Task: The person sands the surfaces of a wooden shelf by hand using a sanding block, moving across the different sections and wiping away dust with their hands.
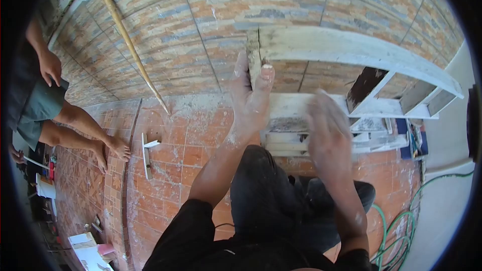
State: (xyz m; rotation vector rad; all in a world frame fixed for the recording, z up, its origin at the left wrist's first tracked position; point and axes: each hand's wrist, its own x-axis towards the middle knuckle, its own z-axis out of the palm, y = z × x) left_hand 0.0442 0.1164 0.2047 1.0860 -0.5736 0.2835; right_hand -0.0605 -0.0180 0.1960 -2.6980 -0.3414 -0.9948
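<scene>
A white-painted wooden frame (331,44) with long rails and short crosspieces lies in front of me, reaching to the right along the tiled wall. My left hand (251,103) is closed around its near end piece, thumb on one side and fingers on the other. White dust coats that hand and wrist. My right hand (329,135) is over the lower rail (286,103), blurred by motion, and I cannot tell whether it holds anything. Below the rail, more white-smeared boards (286,138) lie close to my knees.
A person's bare legs (83,128) stand at the left. A wooden pole (128,35) leans on the stone-patterned wall (226,0). White scrap pieces (146,153) lie on the dusty orange tiles (165,185). A green hose (401,226) coils at the right, near a tool box (416,138).
</scene>
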